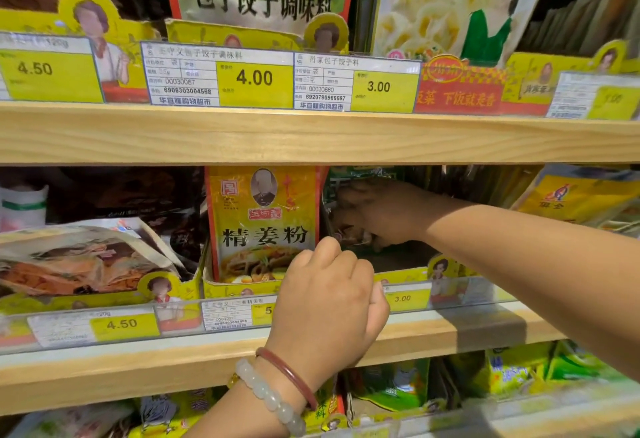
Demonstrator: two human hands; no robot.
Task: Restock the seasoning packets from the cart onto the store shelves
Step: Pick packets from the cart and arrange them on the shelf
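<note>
Right hand deep in the shelf tray, left hand at its front

My right hand is curled around dark packets inside the tray; they stand upright. My left hand, nearer me, curls on the front lip.

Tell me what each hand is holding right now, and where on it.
Left hand: curled at the display box's front edge, grip hidden. Right hand: reaching into the neighbouring tray among dark packets; hold unclear.

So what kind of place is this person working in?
Most likely a grocery store aisle: pale wooden shelves carry yellow price tags, and yellow seasoning packets stand in cardboard display trays where both hands reach.
</note>
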